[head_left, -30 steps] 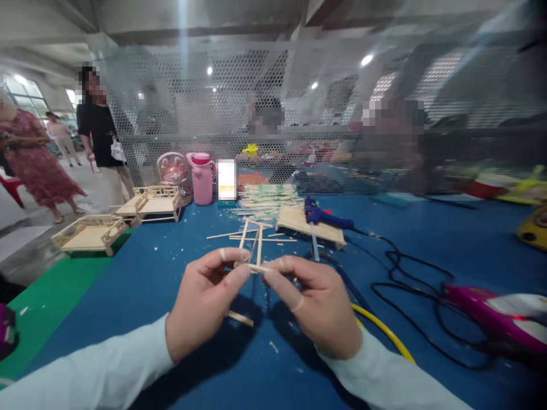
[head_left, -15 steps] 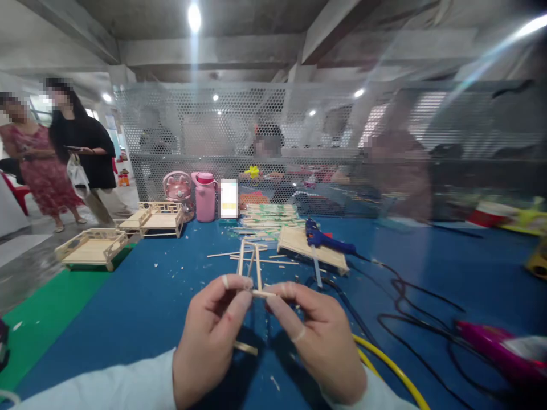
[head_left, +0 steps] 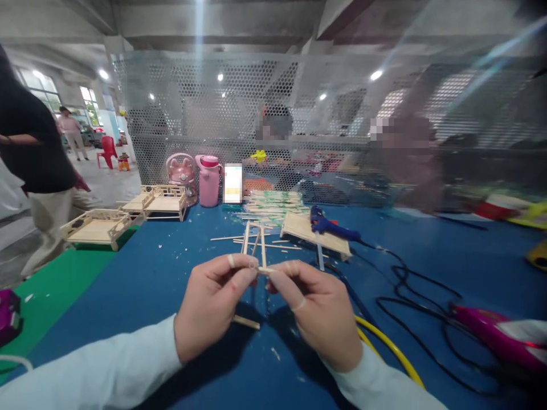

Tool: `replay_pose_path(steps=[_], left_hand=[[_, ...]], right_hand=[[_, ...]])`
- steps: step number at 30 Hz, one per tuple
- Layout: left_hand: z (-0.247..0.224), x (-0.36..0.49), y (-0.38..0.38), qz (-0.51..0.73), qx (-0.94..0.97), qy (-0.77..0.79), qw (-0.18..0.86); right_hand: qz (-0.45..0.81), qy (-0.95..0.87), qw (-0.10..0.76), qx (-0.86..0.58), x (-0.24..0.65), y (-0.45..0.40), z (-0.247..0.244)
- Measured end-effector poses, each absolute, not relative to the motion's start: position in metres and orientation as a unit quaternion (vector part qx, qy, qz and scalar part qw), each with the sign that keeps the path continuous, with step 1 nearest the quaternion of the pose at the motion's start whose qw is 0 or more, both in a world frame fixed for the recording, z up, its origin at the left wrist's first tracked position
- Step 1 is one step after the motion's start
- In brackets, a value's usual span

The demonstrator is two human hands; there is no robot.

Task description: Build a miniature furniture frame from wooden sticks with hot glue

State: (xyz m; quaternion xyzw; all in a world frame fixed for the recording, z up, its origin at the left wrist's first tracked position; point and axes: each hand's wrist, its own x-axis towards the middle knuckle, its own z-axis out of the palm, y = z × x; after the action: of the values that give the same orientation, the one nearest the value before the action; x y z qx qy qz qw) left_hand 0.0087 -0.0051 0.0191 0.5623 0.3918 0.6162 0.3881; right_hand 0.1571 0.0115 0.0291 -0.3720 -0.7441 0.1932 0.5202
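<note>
Between both hands I hold a small frame of thin wooden sticks (head_left: 263, 246), its near crosspiece pinched at either end. My left hand (head_left: 217, 299) is closed, thumb and forefinger on the left end. Thumb and fingers of my right hand (head_left: 318, 302) press the right end; the fingertips partly hide the joints. Tape wraps some fingers. On the blue table below my left hand lies a short wooden stick (head_left: 247, 323). Beyond the frame are loose sticks (head_left: 273, 245), a wooden panel (head_left: 299, 230) and a blue glue gun (head_left: 335, 229) resting on that panel.
Small wooden bed-like models (head_left: 96, 226) stand at the left. A pink bottle (head_left: 209, 183), a lit phone (head_left: 233, 183) and a stick pile (head_left: 273, 202) line the perforated screen (head_left: 239, 125). Black cables (head_left: 397, 307), a yellow hose (head_left: 391, 347) and a magenta tool (head_left: 496, 333) occupy the right.
The view has tipped down, so ceiling drops out and the table sits higher. My hands keep their pinch on the frame. At the left, a person in black appears closer, at the edge.
</note>
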Motion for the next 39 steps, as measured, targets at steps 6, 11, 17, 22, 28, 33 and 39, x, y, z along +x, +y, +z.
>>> replay_pose_path(steps=[6,11,17,22,28,33,39], left_hand=[[0.017,0.004,-0.004,0.603,0.583,0.393,0.376],[0.011,-0.004,-0.002,0.567,0.670,0.369,0.306],[0.012,-0.018,0.009,0.525,0.770,0.332,0.144],[0.009,-0.025,0.020,0.543,0.743,0.366,0.138],[0.007,-0.025,0.024,0.583,0.706,0.362,0.174],[0.005,-0.025,0.028,0.620,0.646,0.378,0.234],[0.003,-0.025,0.038,0.650,0.567,0.391,0.320]], right_hand=[[0.235,-0.755,0.500,-0.352,0.163,0.016,0.030],[0.282,-0.760,0.504,-0.299,0.172,0.018,0.025],[0.244,-0.677,0.597,-0.356,0.175,0.027,0.022],[0.182,-0.627,0.636,-0.412,0.184,0.045,0.022],[0.271,-0.680,0.513,-0.448,0.180,0.061,0.009],[0.326,-0.701,0.443,-0.454,0.177,0.054,0.016],[0.238,-0.702,0.538,-0.400,0.196,0.032,0.032]])
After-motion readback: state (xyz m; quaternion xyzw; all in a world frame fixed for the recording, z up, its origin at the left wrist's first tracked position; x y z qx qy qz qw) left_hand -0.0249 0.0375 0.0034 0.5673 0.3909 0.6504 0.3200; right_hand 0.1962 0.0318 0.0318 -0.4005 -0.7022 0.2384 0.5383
